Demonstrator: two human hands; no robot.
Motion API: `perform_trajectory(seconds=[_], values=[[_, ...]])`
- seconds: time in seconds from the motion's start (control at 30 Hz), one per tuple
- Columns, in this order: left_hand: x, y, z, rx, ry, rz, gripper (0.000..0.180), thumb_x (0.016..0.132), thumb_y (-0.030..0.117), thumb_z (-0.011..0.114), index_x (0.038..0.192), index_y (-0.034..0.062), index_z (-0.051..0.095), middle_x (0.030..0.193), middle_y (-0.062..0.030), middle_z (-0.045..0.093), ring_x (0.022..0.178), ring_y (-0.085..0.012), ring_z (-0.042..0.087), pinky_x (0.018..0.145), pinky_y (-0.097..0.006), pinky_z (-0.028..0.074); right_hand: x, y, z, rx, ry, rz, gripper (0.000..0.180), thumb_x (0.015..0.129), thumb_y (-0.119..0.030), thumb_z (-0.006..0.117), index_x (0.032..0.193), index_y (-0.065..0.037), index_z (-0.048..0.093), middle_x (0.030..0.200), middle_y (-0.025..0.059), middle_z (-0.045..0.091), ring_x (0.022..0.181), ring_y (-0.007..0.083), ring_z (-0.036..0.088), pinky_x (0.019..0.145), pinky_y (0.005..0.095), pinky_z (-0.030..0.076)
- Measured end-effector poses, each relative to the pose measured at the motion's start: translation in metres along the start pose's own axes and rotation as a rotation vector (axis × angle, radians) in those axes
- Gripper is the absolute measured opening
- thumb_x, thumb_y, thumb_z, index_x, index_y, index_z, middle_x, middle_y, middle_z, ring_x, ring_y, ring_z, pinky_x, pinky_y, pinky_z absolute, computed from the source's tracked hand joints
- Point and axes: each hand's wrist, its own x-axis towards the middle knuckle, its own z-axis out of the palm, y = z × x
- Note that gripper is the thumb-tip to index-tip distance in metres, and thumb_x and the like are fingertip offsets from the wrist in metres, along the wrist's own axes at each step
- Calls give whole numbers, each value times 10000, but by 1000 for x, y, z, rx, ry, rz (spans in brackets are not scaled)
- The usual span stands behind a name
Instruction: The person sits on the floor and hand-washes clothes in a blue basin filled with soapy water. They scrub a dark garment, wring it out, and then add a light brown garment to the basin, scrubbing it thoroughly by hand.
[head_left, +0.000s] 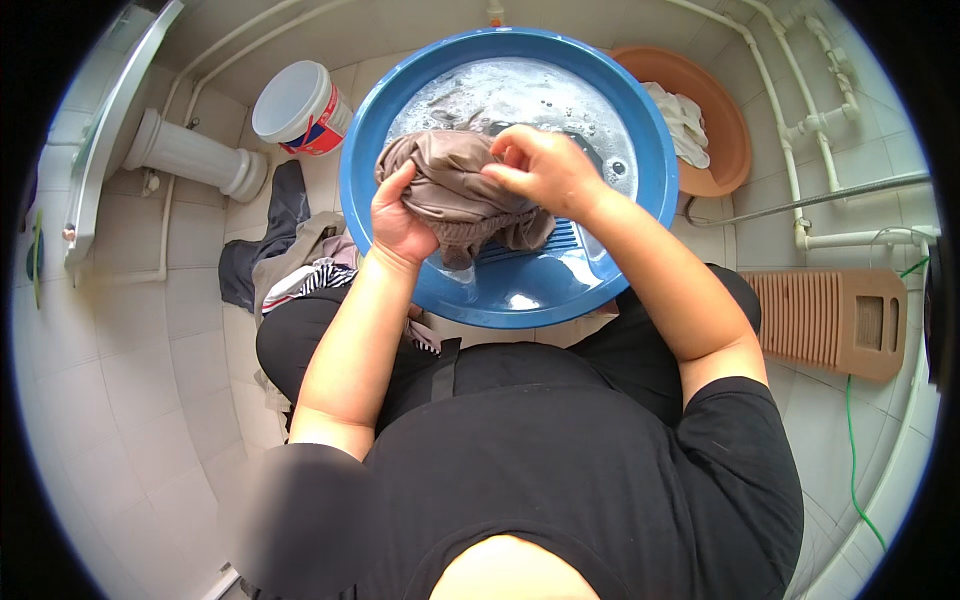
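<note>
Both hands (400, 225) (540, 165), brown garment (455, 190) inside basin rim (352, 190)

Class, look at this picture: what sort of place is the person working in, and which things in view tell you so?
Most likely a home bathroom or washroom: tiled floor, white pedestal basin, wall pipes, and both hands scrubbing a grey garment in a soapy blue basin.

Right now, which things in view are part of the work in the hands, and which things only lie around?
In use:
left hand
right hand
wet grey cloth
blue basin with soapy water

Lying about:
white bucket
brown basin with white cloth
brown washboard
clothes pile on floor
</note>
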Motion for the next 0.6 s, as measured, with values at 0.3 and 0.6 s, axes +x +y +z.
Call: perform_trajectory(seconds=[0.3, 0.6], values=[[7, 19, -19, 200, 70, -54, 458, 826, 221, 515, 1237, 27, 462, 1205, -162, 529, 1088, -312, 521, 977, -452, 371, 12, 28, -6, 361, -253, 202, 248, 814, -188, 575, 990, -30, 649, 871, 57, 653, 800, 109, 583, 765, 257, 459], [9, 40, -28, 2105, 792, 514, 567, 702, 350, 710, 1102, -15, 542, 1089, -192, 567, 1016, -302, 544, 881, -365, 422, 16, 19, -42, 1137, 85, 412, 472, 827, -346, 602, 1162, -27, 506, 1054, 100, 594, 952, 170, 574, 812, 308, 473]])
